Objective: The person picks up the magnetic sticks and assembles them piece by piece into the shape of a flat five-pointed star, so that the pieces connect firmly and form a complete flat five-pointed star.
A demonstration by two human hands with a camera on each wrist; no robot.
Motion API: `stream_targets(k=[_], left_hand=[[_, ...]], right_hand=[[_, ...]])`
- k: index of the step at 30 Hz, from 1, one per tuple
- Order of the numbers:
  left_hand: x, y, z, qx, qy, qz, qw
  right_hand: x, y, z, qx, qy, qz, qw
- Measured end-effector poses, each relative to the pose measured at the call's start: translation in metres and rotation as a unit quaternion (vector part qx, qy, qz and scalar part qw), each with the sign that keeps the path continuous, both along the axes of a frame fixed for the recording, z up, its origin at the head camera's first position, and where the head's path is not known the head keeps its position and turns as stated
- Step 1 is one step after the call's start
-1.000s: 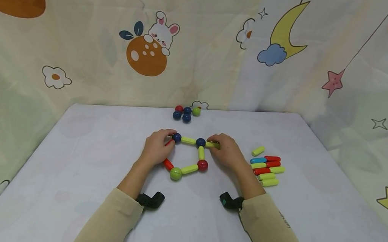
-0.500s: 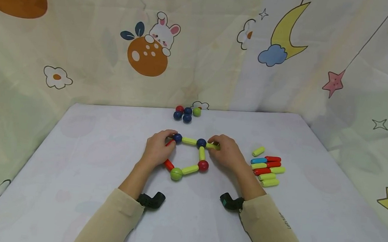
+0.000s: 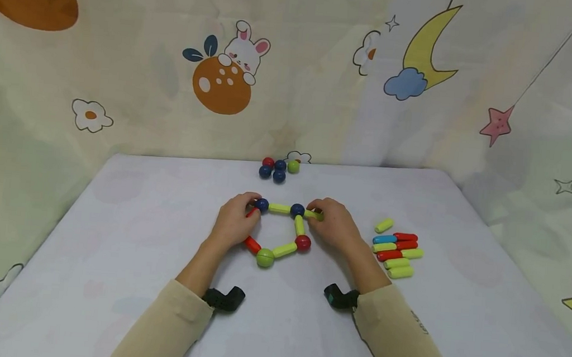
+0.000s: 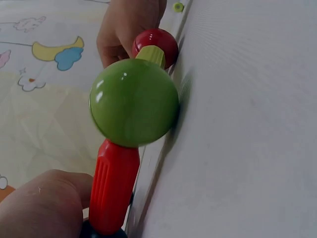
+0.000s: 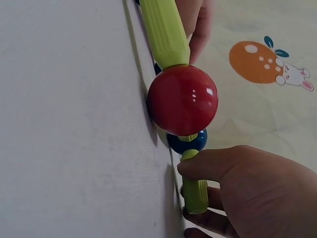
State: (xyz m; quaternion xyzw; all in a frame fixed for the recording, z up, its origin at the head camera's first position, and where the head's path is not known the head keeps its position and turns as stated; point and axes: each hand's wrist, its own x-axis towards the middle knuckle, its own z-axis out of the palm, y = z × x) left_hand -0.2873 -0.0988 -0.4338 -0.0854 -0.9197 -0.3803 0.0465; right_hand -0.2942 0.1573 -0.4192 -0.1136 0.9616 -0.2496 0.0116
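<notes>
A ring of coloured balls and short rods lies in front of me on the table. My left hand [image 3: 232,219] pinches the blue ball [image 3: 262,205] at its far left corner, a red rod [image 3: 252,245] running under the palm to the green ball [image 3: 266,257]. Part of that side is hidden by the hand. Between thumb and fingers, my right hand [image 3: 332,221] grips a yellow-green rod [image 5: 196,196], which points at the other blue ball [image 3: 297,211]. Its inner end meets that ball in the right wrist view. A red ball [image 3: 303,243] forms the near right corner.
Loose rods [image 3: 395,254] in red, blue and yellow-green lie to the right of my right forearm. At the table's far edge sits a cluster of loose balls [image 3: 279,169]. A patterned cloth [image 3: 147,78] hangs behind the white-covered table [image 3: 164,186].
The head view has shifted a little, and the ring's near side with the green ball sits slightly further right. Both hands keep the same holds.
</notes>
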Motion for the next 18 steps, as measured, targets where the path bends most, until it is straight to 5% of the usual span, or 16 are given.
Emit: stream_targets(k=[18], left_hand=[[0.0018,-0.0116,0.0069,-0.018,-0.016,-0.001,0.9997]], right_hand=[[-0.0094,-0.0083,0.0084,0.026,-0.023,0.036,0.999]])
